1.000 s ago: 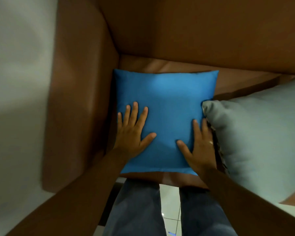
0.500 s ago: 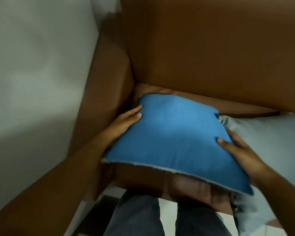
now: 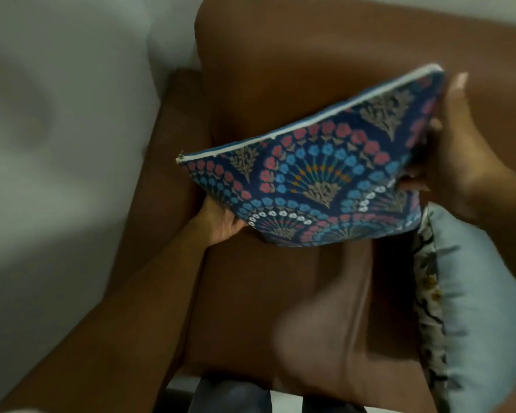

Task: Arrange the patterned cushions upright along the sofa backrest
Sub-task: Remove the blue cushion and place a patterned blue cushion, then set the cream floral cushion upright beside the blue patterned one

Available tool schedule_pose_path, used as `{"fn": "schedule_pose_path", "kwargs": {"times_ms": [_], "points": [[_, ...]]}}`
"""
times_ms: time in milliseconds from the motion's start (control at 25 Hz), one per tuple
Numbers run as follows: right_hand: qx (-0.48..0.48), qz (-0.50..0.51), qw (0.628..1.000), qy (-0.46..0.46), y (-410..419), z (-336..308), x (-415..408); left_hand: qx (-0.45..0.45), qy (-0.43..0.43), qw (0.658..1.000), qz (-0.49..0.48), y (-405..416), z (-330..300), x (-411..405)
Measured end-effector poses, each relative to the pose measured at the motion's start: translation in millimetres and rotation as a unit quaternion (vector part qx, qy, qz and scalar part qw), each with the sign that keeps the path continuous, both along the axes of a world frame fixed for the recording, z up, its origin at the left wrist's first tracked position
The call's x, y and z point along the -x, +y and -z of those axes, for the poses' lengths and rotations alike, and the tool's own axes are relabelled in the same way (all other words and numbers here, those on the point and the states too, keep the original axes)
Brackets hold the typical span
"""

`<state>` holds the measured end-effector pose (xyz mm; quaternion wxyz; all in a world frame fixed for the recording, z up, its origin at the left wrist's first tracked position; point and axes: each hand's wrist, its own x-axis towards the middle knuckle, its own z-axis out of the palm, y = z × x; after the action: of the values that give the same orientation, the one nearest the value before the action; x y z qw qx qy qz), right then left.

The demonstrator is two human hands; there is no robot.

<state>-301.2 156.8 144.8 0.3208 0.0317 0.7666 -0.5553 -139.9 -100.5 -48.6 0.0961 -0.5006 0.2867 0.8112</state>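
A blue cushion (image 3: 319, 177) with a red, blue and white floral fan pattern hangs tilted in the air above the brown sofa seat (image 3: 265, 293), its patterned face turned toward me and its white-piped edge uppermost. My left hand (image 3: 221, 220) grips its lower left corner from below. My right hand (image 3: 459, 156) holds its right edge, fingers wrapped around it. Behind it rises the brown sofa backrest (image 3: 325, 61). A second cushion (image 3: 474, 308), pale blue-grey with a dark patterned face on its left side, lies on the seat at the right.
The brown sofa armrest (image 3: 173, 162) runs along the left, against a pale wall (image 3: 57, 144). My legs in blue-grey trousers (image 3: 230, 397) stand at the seat's front edge, with light floor beside them.
The cushion has been lifted off the seat and flipped, so its patterned face shows instead of the plain blue one. Both hands moved up with it.
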Motion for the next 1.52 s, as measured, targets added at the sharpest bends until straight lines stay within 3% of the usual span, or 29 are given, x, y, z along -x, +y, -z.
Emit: {"fn": "schedule_pose_path", "kwargs": {"times_ms": [120, 240, 320, 360, 440, 520, 560, 600, 680, 840, 1040, 1200, 1320, 1400, 1520], "points": [[-0.077, -0.017, 0.986, 0.145, -40.1, 20.1, 8.2, 0.011, -0.039, 0.999, -0.020, -2.3, 10.1, 3.1], [-0.004, 0.067, 0.958, 0.280, -22.7, 60.2, -30.0, 0.079, -0.109, 0.991, -0.028, 21.1, 8.3, -1.6], [-0.023, 0.148, 0.940, 0.306, 8.0, 95.1, -81.8, 0.207, -0.108, 0.972, -0.009, 39.3, -3.5, -17.9], [-0.053, 0.190, 0.941, 0.275, 19.8, 113.6, -106.7, 0.317, -0.083, 0.945, -0.007, 42.3, -13.7, -25.3], [-0.068, 0.263, 0.955, 0.121, 28.4, 143.5, -135.8, 0.552, 0.047, 0.832, -0.003, 25.2, -40.7, -27.4], [0.012, 0.297, 0.951, -0.080, 21.5, 159.8, -128.3, 0.751, 0.147, 0.638, 0.088, -12.8, -62.6, 1.1], [0.061, 0.303, 0.937, -0.160, 17.0, 164.3, -116.9, 0.790, 0.173, 0.567, 0.157, -29.8, -70.4, 23.2], [0.103, 0.311, 0.921, -0.213, 12.6, 167.3, -104.1, 0.781, 0.174, 0.547, 0.245, -41.7, -74.9, 44.6], [0.140, 0.333, 0.898, -0.251, 1.0, 173.0, -84.4, 0.711, 0.141, 0.586, 0.363, -47.4, -76.2, 63.2], [0.147, 0.315, 0.904, -0.249, -30.0, 176.9, -80.2, 0.754, 0.126, 0.569, 0.304, -63.5, -59.1, 22.0], [0.127, 0.323, 0.914, -0.212, -33.2, 171.0, -86.9, 0.728, 0.125, 0.608, 0.291, -65.2, -55.3, 20.5], [0.008, 0.224, 0.968, -0.110, 35.1, 156.3, -117.0, 0.808, 0.064, 0.527, 0.256, 12.8, -47.1, -22.1], [-0.121, 0.040, 0.990, 0.060, 140.1, 136.6, -125.0, 0.787, 0.103, 0.509, 0.334, 141.9, -30.2, -47.2], [-0.237, -0.080, 0.957, 0.146, 222.6, 138.5, -115.0, 0.744, 0.135, 0.506, 0.414, 232.0, -16.3, -41.7], [-0.430, -0.220, 0.855, 0.189, 328.3, 167.4, -90.5, 0.691, 0.152, 0.501, 0.499, 349.4, 9.2, -10.2]]}}
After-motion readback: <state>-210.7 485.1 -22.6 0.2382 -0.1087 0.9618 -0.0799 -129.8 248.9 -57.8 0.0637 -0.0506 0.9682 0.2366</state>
